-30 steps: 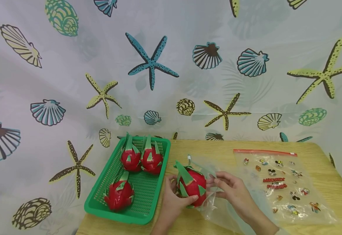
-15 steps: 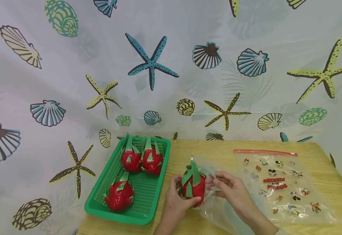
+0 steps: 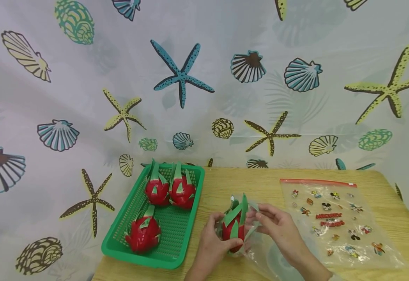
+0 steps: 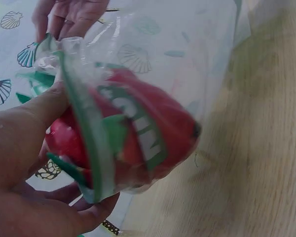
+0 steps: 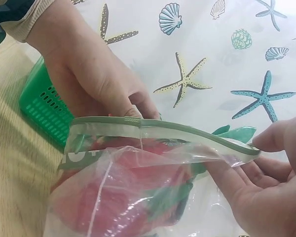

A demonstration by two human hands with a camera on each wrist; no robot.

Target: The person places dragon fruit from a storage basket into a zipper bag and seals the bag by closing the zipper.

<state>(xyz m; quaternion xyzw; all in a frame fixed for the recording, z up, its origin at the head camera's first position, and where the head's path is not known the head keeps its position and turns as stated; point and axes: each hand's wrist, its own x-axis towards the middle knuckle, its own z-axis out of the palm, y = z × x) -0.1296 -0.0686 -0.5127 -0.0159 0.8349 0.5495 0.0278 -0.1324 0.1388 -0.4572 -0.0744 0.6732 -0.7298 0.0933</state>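
A red dragon fruit (image 3: 232,231) with green leafy scales is partly inside a clear zip bag (image 3: 262,253). My left hand (image 3: 212,242) grips the fruit around its side, thumb across the front. In the left wrist view, the bag's green zip edge (image 4: 89,128) crosses the fruit, whose blunt end shows through the printed plastic. My right hand (image 3: 282,231) pinches the bag's rim on the right side, as the right wrist view also shows at the corner of the zip edge (image 5: 187,127). Some leaf tips stick out past the rim.
To the left stands a green plastic basket (image 3: 170,260) with three more dragon fruits (image 3: 144,234). A second clear bag (image 3: 344,234) with cartoon prints and a red zip lies flat at the right on the wooden table (image 3: 246,177). A patterned curtain hangs behind.
My left hand has moved slightly right with the dragon fruit, which has turned and gone deeper into the bag. My right hand has kept its pinch on the rim almost in place.
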